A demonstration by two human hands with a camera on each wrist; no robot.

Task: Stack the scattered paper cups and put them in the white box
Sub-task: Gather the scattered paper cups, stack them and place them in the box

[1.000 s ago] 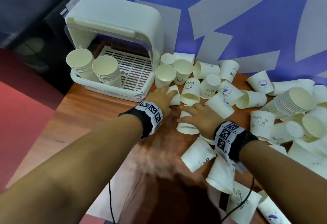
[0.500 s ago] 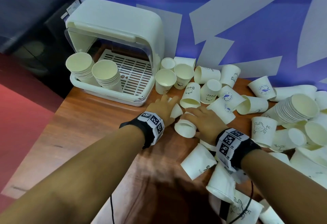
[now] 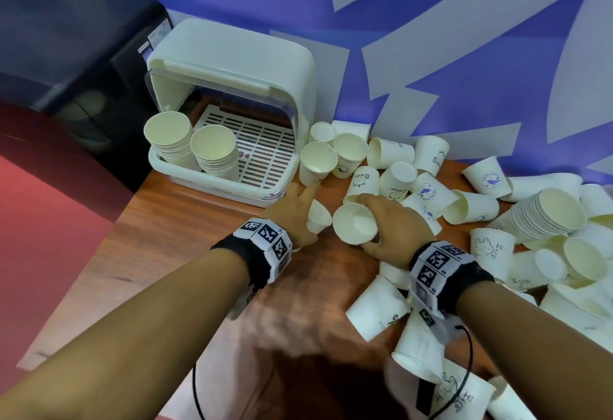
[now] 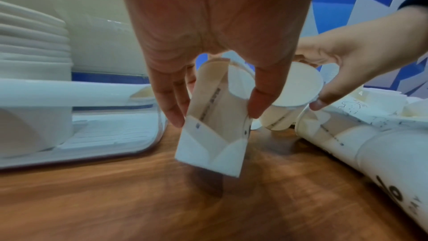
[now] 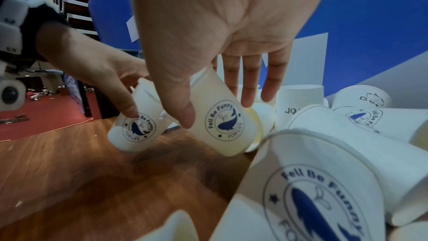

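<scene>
Two cups are held off the table (image 3: 185,240) near the open front of the white box (image 3: 232,64), which stands at the far left corner. The left hand (image 3: 292,217) pinches the left cup (image 4: 215,131) by its sides, fingers curled round it, the base tilted toward the table. The right hand (image 3: 391,230) grips the right cup (image 3: 355,223) between thumb and fingers, mouth turned toward the left hand. To nest them well, the two axes should be lined up first, then the left cup's base slid into the right cup's mouth without squeezing, since the thin paper probably buckles under pressure. Two stacks (image 3: 192,147) already stand in the box; many loose cups (image 3: 471,207) lie toward the right edge and are best left undisturbed.
</scene>
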